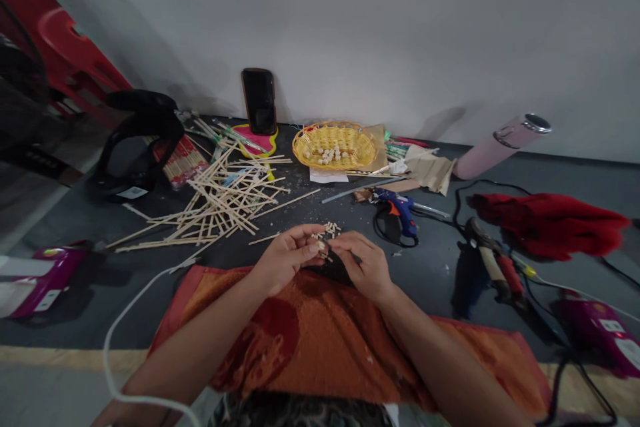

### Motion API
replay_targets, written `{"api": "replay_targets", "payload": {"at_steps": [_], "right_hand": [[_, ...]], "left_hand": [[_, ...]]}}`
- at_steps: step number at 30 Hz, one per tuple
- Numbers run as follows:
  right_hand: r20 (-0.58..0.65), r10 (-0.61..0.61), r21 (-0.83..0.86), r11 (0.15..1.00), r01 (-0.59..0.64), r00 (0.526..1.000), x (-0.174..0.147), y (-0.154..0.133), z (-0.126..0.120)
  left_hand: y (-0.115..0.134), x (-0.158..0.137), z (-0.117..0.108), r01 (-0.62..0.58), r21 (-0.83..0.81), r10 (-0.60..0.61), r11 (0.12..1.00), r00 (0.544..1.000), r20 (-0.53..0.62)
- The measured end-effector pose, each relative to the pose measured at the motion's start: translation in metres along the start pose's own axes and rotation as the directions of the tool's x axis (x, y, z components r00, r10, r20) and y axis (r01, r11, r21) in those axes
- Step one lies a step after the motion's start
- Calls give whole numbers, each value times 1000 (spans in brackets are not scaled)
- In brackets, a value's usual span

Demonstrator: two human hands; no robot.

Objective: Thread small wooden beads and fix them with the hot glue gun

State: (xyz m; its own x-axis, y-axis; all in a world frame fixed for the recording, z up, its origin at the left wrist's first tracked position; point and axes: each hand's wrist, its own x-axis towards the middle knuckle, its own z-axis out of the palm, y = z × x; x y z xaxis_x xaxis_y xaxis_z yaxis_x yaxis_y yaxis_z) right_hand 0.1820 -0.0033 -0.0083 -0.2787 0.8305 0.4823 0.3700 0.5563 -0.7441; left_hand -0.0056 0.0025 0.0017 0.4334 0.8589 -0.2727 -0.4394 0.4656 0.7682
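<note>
A plain grey wall (320, 27) fills my 12 o'clock, spreading from about 10 round to 2. The dark table (420, 293) in front of me runs up to it, its tan edge (65, 356) showing at 8 and 4 o'clock. At 10 I see a red chair (67, 40); below the edge at 8, pale floor (40, 392). The light is dim, with soft shadows on the wall.

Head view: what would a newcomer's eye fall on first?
Probably the bright yellow basket at the back of the dark table, with small pale pieces inside. Next might come the tangled heap of sticks to its left and the crumpled red cloth at the right. Front and centre, the left hand and right hand come close together by tiny pale bits.
</note>
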Motion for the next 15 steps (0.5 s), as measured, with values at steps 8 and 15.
{"api": "replay_targets", "payload": {"at_steps": [8, 15], "right_hand": [[-38, 67, 14, 998, -67, 997, 3, -6, -3], [188, -2, 102, 995, -18, 982, 5, -6, -4]], "left_hand": [[-3, 2, -2, -1, 31, 2, 1000, 1000, -7], [-3, 0, 1, -17, 85, 14, 996, 999, 35]]}}
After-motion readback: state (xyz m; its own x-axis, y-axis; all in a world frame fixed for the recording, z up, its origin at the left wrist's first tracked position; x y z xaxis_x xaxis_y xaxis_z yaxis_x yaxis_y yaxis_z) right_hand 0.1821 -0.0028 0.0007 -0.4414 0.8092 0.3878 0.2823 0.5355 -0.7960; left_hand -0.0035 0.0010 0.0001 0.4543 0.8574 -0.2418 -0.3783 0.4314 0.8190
